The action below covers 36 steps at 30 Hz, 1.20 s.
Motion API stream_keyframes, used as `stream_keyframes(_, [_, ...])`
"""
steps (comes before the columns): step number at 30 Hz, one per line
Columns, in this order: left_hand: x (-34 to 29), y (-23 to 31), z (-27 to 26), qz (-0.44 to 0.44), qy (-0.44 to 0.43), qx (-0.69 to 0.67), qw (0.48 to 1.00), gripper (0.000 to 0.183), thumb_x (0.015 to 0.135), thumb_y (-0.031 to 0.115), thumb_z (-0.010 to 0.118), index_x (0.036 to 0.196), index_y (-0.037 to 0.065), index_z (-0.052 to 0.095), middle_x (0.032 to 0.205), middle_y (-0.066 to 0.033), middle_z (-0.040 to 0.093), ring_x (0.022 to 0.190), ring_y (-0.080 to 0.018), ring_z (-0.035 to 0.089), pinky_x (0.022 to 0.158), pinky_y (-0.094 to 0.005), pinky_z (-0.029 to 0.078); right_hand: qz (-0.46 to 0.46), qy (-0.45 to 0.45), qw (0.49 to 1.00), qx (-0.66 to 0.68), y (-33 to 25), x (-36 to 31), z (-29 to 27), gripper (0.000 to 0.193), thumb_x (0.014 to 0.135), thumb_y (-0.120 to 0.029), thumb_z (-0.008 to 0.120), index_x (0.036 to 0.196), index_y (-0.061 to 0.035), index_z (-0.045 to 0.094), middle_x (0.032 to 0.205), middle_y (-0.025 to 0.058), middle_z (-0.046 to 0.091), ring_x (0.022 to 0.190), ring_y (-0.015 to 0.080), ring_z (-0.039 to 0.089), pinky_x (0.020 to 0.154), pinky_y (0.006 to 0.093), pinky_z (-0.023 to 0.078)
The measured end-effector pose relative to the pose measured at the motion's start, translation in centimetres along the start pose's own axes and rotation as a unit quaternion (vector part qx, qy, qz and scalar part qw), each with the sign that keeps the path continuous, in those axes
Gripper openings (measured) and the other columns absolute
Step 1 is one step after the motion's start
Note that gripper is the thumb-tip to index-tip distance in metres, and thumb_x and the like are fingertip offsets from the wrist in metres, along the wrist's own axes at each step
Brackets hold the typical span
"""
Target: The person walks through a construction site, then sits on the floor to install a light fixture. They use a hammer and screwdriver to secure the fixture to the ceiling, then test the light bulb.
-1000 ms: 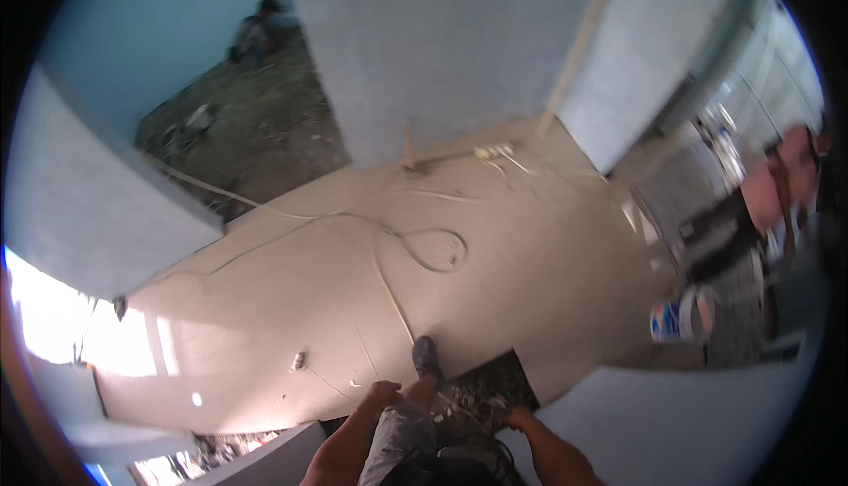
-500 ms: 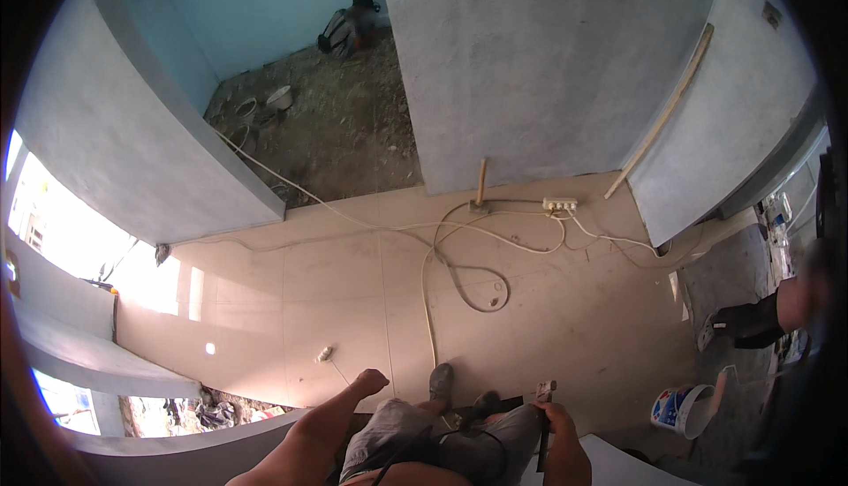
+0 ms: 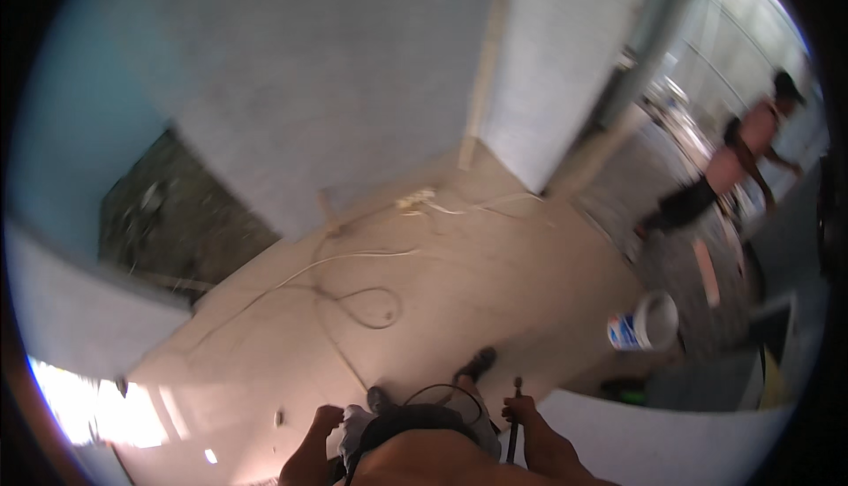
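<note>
My right hand (image 3: 519, 410) is closed around a dark-handled tool (image 3: 513, 440), held upright beside my right thigh. Its short end pokes out above the fist, too blurred to tell its kind. On the other side, my left hand (image 3: 329, 417) hangs in a loose fist next to my shorts, with nothing showing in it. A thin black cord (image 3: 452, 388) loops out in front of my waist. My shoes stand apart on the tiled floor (image 3: 495, 283).
Ahead lie a looped hose or cable (image 3: 367, 292), a power strip (image 3: 415, 199) and a wooden-handled hammer (image 3: 328, 208). A bucket (image 3: 658, 320) stands to the right. Beyond it, a person (image 3: 738, 155) is in the doorway. A wooden batten (image 3: 484, 80) leans on the wall.
My view has swung to the right, so the bucket and the person in the doorway show more fully. My feet have shifted. The tool stays in my right hand.
</note>
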State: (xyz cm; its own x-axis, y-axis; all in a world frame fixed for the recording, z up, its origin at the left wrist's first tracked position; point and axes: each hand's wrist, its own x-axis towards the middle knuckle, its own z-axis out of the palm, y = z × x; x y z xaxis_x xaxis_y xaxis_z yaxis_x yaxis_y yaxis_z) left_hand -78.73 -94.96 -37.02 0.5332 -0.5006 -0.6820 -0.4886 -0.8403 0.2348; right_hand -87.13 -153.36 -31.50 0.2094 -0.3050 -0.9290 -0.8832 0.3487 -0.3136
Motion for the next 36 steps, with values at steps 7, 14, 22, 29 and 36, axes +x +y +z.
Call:
stream_keyframes(7, [9.6,6.2,-11.5,-0.285,-0.074,-0.628,0.72,0.011,0.079,0.021,0.064,0.078,0.01,0.063,0.063,-0.0054,0.058,0.057,-0.0187,0.058,0.049,-0.0332,0.046,0.046,0.055,0.997,-0.041,2.1,3.4,-5.6,0.031,0.071,-0.014,0.076,0.081,0.0092,0.058,0.066,0.0166,0.059,0.051,0.0285,0.061,0.046,0.0424,0.053])
stream_keyframes(14, [28.8,19.6,-36.9,-0.154,0.089,-0.578,0.797,0.023,0.083,0.02,0.059,0.093,-0.001,0.062,0.075,-0.007,0.063,0.063,-0.0139,0.059,0.051,-0.026,0.046,0.094,0.103,0.99,0.032,-7.0,3.6,-13.9,0.035,0.074,-0.019,0.074,0.083,0.0109,0.058,0.071,0.018,0.06,0.063,0.0298,0.062,0.054,0.0456,0.055])
stream_keyframes(22, [48.1,20.9,-40.8,-0.14,-0.061,-0.546,0.823,0.023,0.084,0.022,0.061,0.096,0.003,0.062,0.078,-0.0105,0.065,0.064,-0.0222,0.063,0.057,-0.0362,0.051,0.125,0.052,0.974,0.18,-16.6,7.1,-20.5,0.05,0.086,-0.044,0.061,0.101,0.0027,0.054,0.076,0.0146,0.053,0.062,0.0256,0.054,0.065,0.0504,0.055])
stream_keyframes(29, [62.7,27.6,-43.5,-0.131,-0.144,-0.627,0.755,0.019,0.073,0.02,0.068,0.076,0.002,0.069,0.073,-0.0089,0.065,0.062,-0.023,0.06,0.053,-0.0421,0.047,0.164,0.105,0.942,0.272,-27.8,7.8,-27.3,0.04,0.09,-0.039,0.058,0.098,0.0,0.053,0.071,0.0106,0.05,0.058,0.0224,0.049,0.064,0.0458,0.054])
stream_keyframes(36, [80.8,41.1,-59.4,0.036,-0.173,-0.115,0.977,0.017,0.084,0.02,0.06,0.092,0.008,0.069,0.076,-0.0065,0.066,0.065,-0.0158,0.063,0.054,-0.0305,0.049,0.2,0.084,0.927,0.307,-34.3,15.9,-32.1,0.034,0.09,-0.035,0.058,0.098,-0.0019,0.055,0.07,0.0105,0.048,0.052,0.0218,0.044,0.058,0.0464,0.051])
